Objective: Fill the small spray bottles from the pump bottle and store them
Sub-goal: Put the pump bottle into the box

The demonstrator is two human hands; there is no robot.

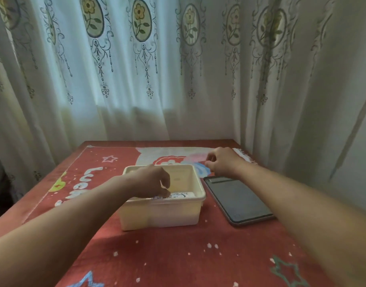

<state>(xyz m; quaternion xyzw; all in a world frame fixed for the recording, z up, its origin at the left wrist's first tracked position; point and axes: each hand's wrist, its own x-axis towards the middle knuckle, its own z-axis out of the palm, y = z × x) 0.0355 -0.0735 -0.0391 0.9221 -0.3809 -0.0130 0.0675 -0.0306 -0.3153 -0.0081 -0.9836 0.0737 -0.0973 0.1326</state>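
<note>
Hands at cream bin (173,213).
Left hand (151,181) fingers are curling onto white bottle (184,195) inside, grip unclear; right hand (223,162), one o'clock, is hovering, fingers loosely curled.

Were bare from the wrists back to the near edge of view: left forearm (64,224) and right forearm (302,204), both uncovered, smooth, broadening toward the camera. Ended in a bare left grip (151,181) and a bare right grip (223,162), with knuckles and wrist bones faintly marked. Looked soft and slightly blurred at the fingertips, too small for nail detail.
</note>
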